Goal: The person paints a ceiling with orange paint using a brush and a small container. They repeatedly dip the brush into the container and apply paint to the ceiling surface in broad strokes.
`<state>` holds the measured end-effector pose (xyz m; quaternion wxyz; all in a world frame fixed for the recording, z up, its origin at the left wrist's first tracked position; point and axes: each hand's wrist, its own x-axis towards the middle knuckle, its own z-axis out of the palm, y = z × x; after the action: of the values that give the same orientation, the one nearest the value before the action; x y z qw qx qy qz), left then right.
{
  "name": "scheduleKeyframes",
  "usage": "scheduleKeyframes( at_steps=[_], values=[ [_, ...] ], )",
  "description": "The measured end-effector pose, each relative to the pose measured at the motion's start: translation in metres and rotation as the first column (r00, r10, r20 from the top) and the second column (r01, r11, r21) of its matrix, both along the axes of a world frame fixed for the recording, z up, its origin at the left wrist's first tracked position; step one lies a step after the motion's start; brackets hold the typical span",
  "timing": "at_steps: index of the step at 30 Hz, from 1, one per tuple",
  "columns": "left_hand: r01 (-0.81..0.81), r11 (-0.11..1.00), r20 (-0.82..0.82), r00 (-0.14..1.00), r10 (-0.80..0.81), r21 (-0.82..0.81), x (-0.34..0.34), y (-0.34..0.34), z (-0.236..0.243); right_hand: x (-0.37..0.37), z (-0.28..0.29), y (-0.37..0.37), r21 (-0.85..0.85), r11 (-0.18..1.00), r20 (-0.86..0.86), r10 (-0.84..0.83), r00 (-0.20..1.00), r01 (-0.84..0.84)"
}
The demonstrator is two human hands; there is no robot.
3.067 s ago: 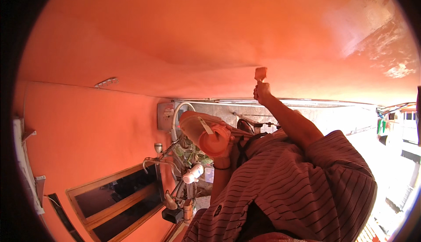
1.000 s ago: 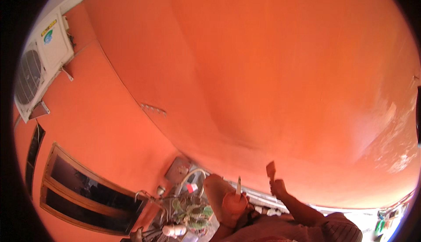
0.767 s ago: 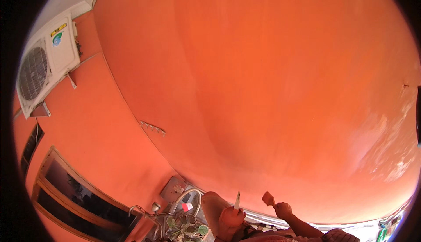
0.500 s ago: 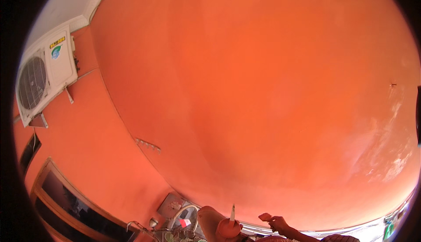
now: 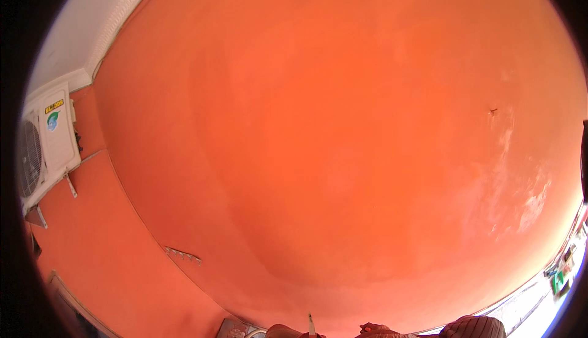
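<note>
- Got the right hand (image 5: 375,330) just barely in view at the bottom edge, a bit right of centre, with fingers bent and aimed mostly leftward.
- Can't tell if gripping anything or just curled up, honestly; too small and cut off by the edge.
- Can follow the forearm (image 5: 401,335) running low and nearly flat to the right, towards a dark reddish, thin-striped fabric sleeve (image 5: 473,327) bulging up further along.
- Can't see the left hand, so can't say open or closed.
- Can see a slim, pale, near-upright stick (image 5: 312,326) with a darker tip, left of the right hand and apart from it; can't make out the lower end.
- Can spot a pale, rounded shape (image 5: 282,332) left of the stick, mostly cropped.
- Looking at a smooth, bright orange painted wall (image 5: 331,154) beyond all that, filling most of the view.
- Also got a small metal hook rack (image 5: 184,256) near the wall's left corner, plus a boxy white air-conditioner unit (image 5: 58,139) higher up.
</note>
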<state>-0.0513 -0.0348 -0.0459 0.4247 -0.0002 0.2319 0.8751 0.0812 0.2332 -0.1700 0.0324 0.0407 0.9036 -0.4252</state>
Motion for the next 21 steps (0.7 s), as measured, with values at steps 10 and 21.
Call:
scheduleKeyframes(
  at_steps=[10, 21],
  values=[
    [-0.019, 1.0, 0.075, 0.997, 0.019, 0.006, 0.001, 0.021, 0.032, -0.007, 0.062, -0.003, 0.003, 0.999, 0.082, -0.04, 0.996, 0.04],
    [-0.042, 0.996, 0.194, 0.981, 0.026, 0.078, 0.004, 0.035, 0.068, -0.013, 0.066, -0.005, 0.047, 0.996, 0.15, -0.085, 0.985, 0.079]
  ],
)
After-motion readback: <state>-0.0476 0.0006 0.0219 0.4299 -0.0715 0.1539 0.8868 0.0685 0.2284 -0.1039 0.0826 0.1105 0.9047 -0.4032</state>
